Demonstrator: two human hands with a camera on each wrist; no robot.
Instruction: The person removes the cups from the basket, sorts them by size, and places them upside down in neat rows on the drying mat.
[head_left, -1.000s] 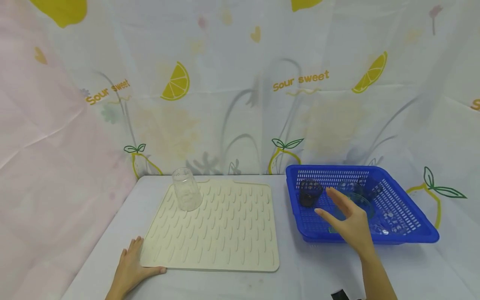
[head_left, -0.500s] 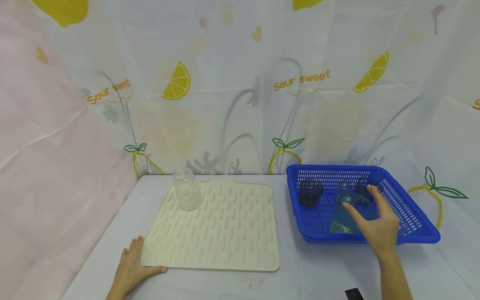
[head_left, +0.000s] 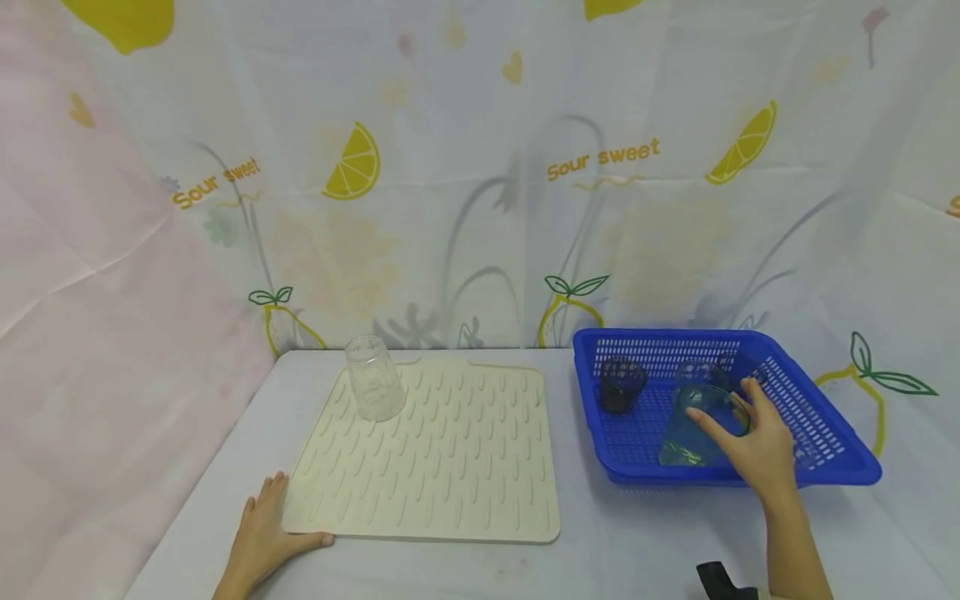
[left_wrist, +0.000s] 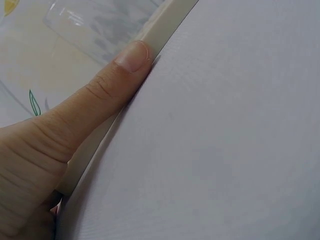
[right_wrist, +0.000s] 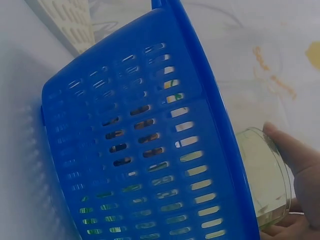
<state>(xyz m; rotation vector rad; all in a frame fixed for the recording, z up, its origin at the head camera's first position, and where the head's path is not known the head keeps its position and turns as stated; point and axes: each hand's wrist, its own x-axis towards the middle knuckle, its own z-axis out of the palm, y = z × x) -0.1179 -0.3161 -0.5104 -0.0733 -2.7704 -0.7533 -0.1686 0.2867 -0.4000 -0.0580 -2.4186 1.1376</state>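
Inside the blue plastic basket [head_left: 637, 477], my right hand [head_left: 761, 446] holds a large clear glass tumbler [head_left: 681, 437] near its rim. The glass leans in the basket and looks greenish at its base. In the right wrist view, the thumb [right_wrist: 287, 145] lies along the glass's rim, with fingers on the opposite side; the basket wall hides the lower part. My left hand [head_left: 258, 533] rests at the front left corner of a cream drying mat [head_left: 427, 467], its thumb [left_wrist: 100, 92] straight along the mat's front edge. A tall clear glass [head_left: 375, 379] stands on the mat's back left corner.
A dark glass [head_left: 621, 387] sits at the basket's left, with more glassware behind the held tumbler. The basket stands right of the mat on the white-covered table [head_left: 420, 571]. A lemon-print cloth [head_left: 450, 250] hangs behind. A black strap-like piece [head_left: 716, 579] shows near the right forearm.
My right hand has moved right across the basket, and its fingers have closed on the greenish-based glass tumbler near the rim. My left hand and the mat have stayed put.
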